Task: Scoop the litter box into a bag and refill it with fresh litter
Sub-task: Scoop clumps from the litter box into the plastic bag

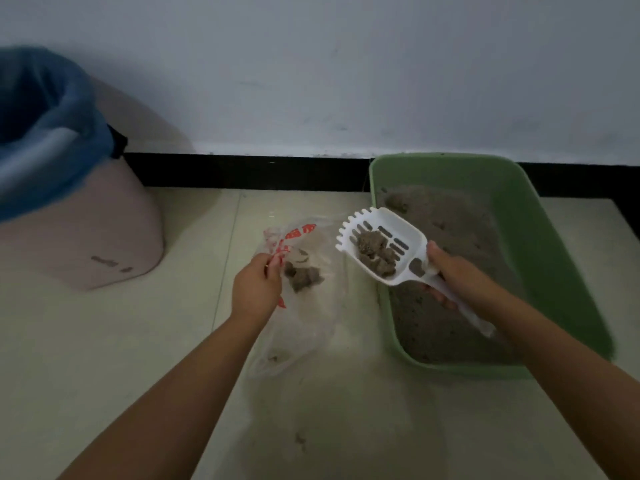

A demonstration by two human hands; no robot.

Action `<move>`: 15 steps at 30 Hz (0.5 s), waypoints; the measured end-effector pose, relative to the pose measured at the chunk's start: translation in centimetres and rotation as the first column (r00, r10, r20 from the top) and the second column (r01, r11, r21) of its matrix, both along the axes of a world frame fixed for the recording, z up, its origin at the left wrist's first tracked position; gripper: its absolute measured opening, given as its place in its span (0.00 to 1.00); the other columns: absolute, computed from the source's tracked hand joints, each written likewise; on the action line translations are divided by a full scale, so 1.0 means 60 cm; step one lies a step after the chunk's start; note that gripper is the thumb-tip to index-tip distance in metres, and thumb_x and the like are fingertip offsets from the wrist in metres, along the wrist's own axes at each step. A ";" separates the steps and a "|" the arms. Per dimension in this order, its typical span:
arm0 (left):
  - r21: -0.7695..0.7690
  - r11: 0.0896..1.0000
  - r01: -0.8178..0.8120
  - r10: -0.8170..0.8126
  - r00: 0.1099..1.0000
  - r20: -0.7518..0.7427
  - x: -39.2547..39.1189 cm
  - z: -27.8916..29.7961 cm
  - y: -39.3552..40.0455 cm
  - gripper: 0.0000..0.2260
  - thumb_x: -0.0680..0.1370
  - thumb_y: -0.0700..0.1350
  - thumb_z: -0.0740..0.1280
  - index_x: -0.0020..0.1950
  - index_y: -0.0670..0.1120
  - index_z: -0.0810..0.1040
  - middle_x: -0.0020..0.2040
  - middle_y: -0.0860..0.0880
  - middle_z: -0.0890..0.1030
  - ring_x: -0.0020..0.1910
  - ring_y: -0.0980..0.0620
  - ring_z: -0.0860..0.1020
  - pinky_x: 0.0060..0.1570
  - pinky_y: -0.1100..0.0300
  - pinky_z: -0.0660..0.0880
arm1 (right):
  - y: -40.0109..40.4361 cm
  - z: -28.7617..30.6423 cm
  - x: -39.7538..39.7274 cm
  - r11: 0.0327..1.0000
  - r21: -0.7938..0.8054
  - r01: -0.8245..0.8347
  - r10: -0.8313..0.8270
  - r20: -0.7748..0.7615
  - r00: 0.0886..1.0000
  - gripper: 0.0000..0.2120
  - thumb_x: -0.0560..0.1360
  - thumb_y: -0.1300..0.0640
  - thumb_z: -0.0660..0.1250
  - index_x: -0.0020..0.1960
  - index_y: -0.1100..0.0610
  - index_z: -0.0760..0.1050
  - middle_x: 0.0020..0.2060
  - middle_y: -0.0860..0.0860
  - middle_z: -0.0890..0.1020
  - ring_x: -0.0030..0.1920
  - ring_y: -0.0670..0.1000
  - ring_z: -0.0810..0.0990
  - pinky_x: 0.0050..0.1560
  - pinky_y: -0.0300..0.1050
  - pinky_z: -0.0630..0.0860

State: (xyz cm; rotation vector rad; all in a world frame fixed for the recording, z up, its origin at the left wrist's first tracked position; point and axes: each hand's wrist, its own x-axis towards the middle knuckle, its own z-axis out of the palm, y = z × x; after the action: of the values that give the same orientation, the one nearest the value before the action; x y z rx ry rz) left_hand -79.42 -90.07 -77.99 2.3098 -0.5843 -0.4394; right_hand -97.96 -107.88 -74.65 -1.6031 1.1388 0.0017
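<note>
left hand [257, 289] pinches the plastic bag [304, 306] open; right hand [457, 275] grips the loaded scoop [381, 242].

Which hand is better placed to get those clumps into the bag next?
Right. The right hand already holds the scoop loaded with clumps, poised beside the clear bag. The left hand is busy pinching the bag's edge open.

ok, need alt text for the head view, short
A right hand holds a white scoop loaded with grey clumps between a green litter box and a clear plastic bag on the floor. The left hand pinches the bag's edge; a pink bin stands at left.
</note>
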 end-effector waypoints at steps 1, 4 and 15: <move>-0.021 1.000 -0.020 0.020 1.000 -0.009 0.002 0.004 0.000 0.12 0.82 0.43 0.55 0.41 0.43 0.71 0.31 0.50 0.71 0.29 0.52 0.70 0.29 0.78 0.67 | 0.011 0.004 0.015 0.999 0.001 -0.050 0.050 -0.024 0.998 0.29 0.78 0.42 0.53 0.25 0.56 0.74 0.16 0.48 0.70 0.24 0.49 0.66 0.28 0.38 0.61; -0.066 0.996 -0.058 0.055 0.998 -0.043 0.009 0.009 0.001 0.15 0.82 0.43 0.56 0.35 0.45 0.68 0.30 0.49 0.72 0.25 0.58 0.74 0.28 0.75 0.67 | 0.046 0.019 0.066 0.944 -0.057 -0.325 0.310 -0.191 0.931 0.22 0.76 0.44 0.60 0.29 0.56 0.71 0.25 0.51 0.72 0.25 0.47 0.69 0.25 0.35 0.66; -0.035 0.996 -0.082 0.079 0.993 -0.086 0.019 -0.004 0.024 0.05 0.80 0.42 0.60 0.45 0.44 0.71 0.33 0.51 0.72 0.37 0.50 0.72 0.34 0.62 0.66 | 0.151 -0.013 0.179 0.451 -0.406 -0.795 0.416 -0.692 0.590 0.12 0.79 0.63 0.57 0.61 0.61 0.72 0.58 0.55 0.77 0.58 0.55 0.77 0.56 0.45 0.73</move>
State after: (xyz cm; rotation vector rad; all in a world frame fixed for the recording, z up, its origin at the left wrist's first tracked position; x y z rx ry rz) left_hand -78.27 -88.61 -78.23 2.2572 -0.4534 -0.4805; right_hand -87.22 -98.84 -75.46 -2.8013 0.8430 0.6122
